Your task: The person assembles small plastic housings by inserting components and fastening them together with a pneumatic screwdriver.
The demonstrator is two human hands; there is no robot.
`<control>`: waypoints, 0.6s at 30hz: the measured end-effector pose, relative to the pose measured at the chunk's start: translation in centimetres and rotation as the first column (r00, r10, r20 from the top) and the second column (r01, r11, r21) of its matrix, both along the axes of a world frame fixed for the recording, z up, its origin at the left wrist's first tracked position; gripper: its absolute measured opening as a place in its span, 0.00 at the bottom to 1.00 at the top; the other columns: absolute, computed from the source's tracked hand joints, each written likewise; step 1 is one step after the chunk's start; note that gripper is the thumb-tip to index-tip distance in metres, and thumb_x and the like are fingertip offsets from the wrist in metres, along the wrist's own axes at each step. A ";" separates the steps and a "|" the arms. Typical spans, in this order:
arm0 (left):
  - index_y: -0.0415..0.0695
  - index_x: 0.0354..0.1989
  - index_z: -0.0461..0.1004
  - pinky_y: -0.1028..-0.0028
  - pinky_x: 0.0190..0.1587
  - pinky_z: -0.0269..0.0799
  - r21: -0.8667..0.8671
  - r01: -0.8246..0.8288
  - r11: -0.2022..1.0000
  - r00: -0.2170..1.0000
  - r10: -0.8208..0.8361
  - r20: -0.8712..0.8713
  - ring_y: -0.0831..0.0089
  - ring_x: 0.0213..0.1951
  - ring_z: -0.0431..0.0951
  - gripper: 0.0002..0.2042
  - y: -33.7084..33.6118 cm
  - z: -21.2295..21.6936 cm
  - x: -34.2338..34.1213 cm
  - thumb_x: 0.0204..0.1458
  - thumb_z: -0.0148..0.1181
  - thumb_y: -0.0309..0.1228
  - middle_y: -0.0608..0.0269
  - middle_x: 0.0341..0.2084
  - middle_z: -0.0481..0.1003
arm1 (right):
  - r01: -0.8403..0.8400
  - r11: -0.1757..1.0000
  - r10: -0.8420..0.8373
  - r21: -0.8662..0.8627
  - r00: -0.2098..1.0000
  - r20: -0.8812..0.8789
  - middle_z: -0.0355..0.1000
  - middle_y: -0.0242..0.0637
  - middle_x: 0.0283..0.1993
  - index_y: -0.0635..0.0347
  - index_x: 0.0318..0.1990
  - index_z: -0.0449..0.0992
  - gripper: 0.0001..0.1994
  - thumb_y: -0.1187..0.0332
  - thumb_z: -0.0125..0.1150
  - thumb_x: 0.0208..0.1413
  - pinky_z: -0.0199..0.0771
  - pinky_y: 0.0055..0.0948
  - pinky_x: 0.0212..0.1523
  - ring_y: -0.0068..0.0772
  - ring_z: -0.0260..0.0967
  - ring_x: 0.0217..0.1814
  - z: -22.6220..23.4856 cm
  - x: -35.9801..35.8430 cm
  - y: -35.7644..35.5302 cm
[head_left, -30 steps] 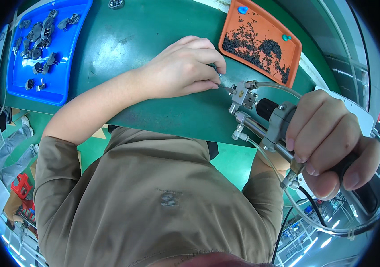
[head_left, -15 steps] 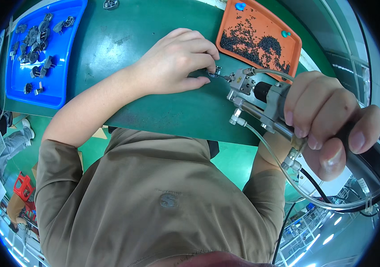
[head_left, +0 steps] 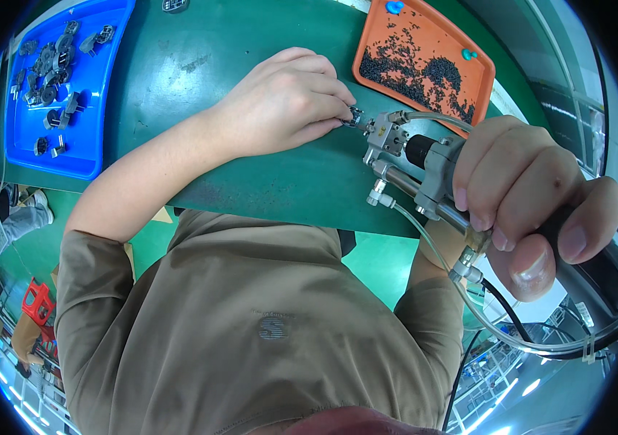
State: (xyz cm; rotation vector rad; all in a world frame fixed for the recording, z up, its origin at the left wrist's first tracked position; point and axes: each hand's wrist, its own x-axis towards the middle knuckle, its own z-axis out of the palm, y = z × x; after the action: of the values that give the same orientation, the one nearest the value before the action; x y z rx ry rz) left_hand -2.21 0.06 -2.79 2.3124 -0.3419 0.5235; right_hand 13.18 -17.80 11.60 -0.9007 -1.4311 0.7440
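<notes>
Pinching small dark-gray part [head_left: 355, 116] in left hand [head_left: 291, 105], right hand [head_left: 530, 188] wrapped around cylindrical metal tool [head_left: 436, 181], smooth green tabletop [head_left: 280, 185]

Counter [head_left: 168, 101]: green, glossy, scuffed, dark smudges toward near edge. Blue tray [head_left: 83, 154] on left, close to that edge. Orange tray [head_left: 441, 43] far right. Lone grey part [head_left: 174, 6] between, nearer blue tray, well back.

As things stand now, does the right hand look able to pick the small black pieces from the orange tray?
Probably not: the right hand is wrapped around the metal tool, though nothing seems to cover the black pieces in the orange tray.
</notes>
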 end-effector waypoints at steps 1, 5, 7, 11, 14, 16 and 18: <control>0.43 0.35 0.85 0.62 0.54 0.72 -0.001 0.001 1.000 1.000 -0.001 0.001 0.63 0.46 0.78 0.08 0.0 0.0 0.0 0.45 0.71 0.27 0.68 0.43 0.83 | 0.001 1.000 -0.001 -0.001 1.000 0.001 0.68 0.24 0.27 0.42 0.51 0.66 0.12 0.66 0.62 0.66 0.71 0.26 0.26 0.22 0.68 0.24 0.0 -0.1 0.0; 0.43 0.35 0.85 0.62 0.54 0.72 0.003 0.001 1.000 1.000 -0.001 0.004 0.63 0.46 0.78 0.08 0.1 0.0 0.1 0.45 0.71 0.27 0.68 0.43 0.83 | -0.038 0.999 0.038 -0.007 0.999 0.017 0.68 0.24 0.27 0.42 0.52 0.66 0.12 0.66 0.62 0.66 0.72 0.26 0.26 0.21 0.68 0.24 0.3 0.6 0.4; 0.44 0.35 0.85 0.62 0.54 0.72 0.008 0.005 1.000 1.000 -0.005 0.002 0.63 0.46 0.78 0.08 0.1 0.0 0.1 0.45 0.72 0.27 0.68 0.43 0.83 | -0.097 0.995 0.098 -0.030 0.995 0.034 0.68 0.24 0.28 0.43 0.52 0.66 0.12 0.66 0.62 0.66 0.72 0.25 0.26 0.21 0.68 0.24 0.4 0.8 0.3; 0.45 0.35 0.84 0.62 0.54 0.71 -0.038 0.043 0.998 0.999 -0.043 0.008 0.61 0.47 0.78 0.08 -0.2 0.7 0.3 0.45 0.72 0.27 0.66 0.45 0.81 | -0.225 0.974 0.225 0.007 0.974 0.026 0.70 0.24 0.27 0.45 0.52 0.70 0.12 0.65 0.65 0.65 0.74 0.21 0.26 0.20 0.69 0.24 1.9 2.1 0.2; 0.45 0.35 0.84 0.61 0.55 0.71 -0.024 0.043 0.999 0.999 -0.043 0.000 0.60 0.47 0.78 0.08 0.7 0.9 0.1 0.46 0.72 0.28 0.66 0.45 0.81 | -0.069 0.978 0.084 0.194 0.994 -0.070 0.71 0.23 0.25 0.47 0.50 0.72 0.13 0.65 0.70 0.63 0.73 0.20 0.25 0.18 0.70 0.23 1.4 0.2 -0.7; 0.45 0.36 0.84 0.61 0.55 0.71 -0.005 0.017 1.000 1.000 -0.017 -0.013 0.60 0.48 0.78 0.07 0.8 1.1 0.4 0.47 0.73 0.28 0.65 0.45 0.81 | -0.053 0.986 0.062 0.157 0.996 -0.058 0.72 0.23 0.25 0.47 0.50 0.72 0.13 0.65 0.70 0.63 0.73 0.20 0.24 0.19 0.71 0.22 2.7 0.4 -1.0; 0.45 0.42 0.84 0.60 0.57 0.71 -0.269 -0.121 0.956 0.993 0.115 -0.035 0.59 0.49 0.78 0.11 -0.4 1.6 2.2 0.50 0.73 0.29 0.64 0.47 0.82 | -0.014 0.983 0.022 0.183 0.999 -0.040 0.71 0.22 0.25 0.48 0.48 0.70 0.12 0.65 0.69 0.63 0.73 0.20 0.23 0.18 0.70 0.22 3.8 0.8 -2.1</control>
State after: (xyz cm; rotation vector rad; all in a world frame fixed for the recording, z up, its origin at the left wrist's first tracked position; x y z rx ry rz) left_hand -0.01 -0.31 -1.22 2.0784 -0.1137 0.5692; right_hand 13.99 -19.95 15.37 -0.7278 -1.4466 0.6297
